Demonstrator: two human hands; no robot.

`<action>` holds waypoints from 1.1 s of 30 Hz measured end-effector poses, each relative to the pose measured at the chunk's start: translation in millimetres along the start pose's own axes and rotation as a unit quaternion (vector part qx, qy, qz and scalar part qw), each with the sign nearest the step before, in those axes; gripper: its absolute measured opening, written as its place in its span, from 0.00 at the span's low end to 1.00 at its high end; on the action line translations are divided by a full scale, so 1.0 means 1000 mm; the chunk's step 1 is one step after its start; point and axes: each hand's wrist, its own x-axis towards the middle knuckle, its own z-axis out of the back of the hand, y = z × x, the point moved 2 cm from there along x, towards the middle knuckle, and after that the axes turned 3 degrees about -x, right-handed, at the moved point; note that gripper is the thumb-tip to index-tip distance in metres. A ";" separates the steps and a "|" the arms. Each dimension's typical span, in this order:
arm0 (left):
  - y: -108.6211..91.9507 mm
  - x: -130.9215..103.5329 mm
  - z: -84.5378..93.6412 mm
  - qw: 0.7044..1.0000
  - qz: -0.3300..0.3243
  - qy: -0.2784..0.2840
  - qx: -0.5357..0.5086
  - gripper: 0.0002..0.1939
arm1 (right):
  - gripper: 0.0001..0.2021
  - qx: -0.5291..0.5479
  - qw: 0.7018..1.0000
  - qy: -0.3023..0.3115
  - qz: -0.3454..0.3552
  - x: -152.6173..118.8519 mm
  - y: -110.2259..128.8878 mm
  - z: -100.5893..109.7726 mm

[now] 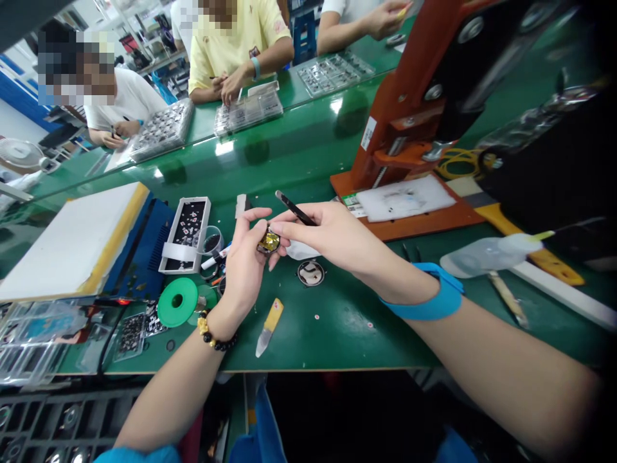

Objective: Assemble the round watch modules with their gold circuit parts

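My left hand [245,260] pinches a small round watch case [268,240] between thumb and fingers, its gold-coloured inside facing up. Against the case's upper edge rest the thumb and fingertips of my right hand [332,233]. Black tweezers [296,209] are tucked in that hand, pointing up and left. Below the hands, a round black-rimmed disc [311,273] lies on the green table. A short knife with a yellow handle [270,325] lies nearer the table's front edge. A pale, partly hidden item [301,250] sits behind my right fingers.
An orange press [385,138] stands at the right, a white pad [405,198] on its base. Right of my wrist lies a squeeze bottle [491,254]. At left are a parts tray [205,222], green spool [177,302] and blue box [144,247]. Co-workers sit across the table.
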 end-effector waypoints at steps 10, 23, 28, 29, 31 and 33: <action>-0.004 -0.004 -0.001 0.999 -0.040 0.033 -0.005 0.16 | 0.10 -0.002 1.000 0.004 0.020 -0.004 0.006 -0.001; -0.003 -0.010 0.004 0.985 -0.159 0.038 0.054 0.17 | 0.12 -0.025 0.998 0.009 0.053 -0.009 0.014 -0.001; -0.002 -0.011 0.005 0.982 -0.169 0.031 0.074 0.21 | 0.12 -0.010 0.999 0.021 0.044 -0.008 0.013 -0.002; -0.001 -0.011 0.006 0.981 -0.173 0.030 0.079 0.21 | 0.11 0.004 0.999 0.028 0.042 -0.008 0.013 -0.002; 0.000 -0.010 0.007 0.979 -0.184 0.032 0.087 0.22 | 0.11 0.027 0.998 0.039 0.035 -0.006 0.012 -0.003; 0.002 -0.010 0.008 0.975 -0.195 0.034 0.097 0.22 | 0.11 0.039 0.998 0.043 0.023 -0.004 0.012 -0.003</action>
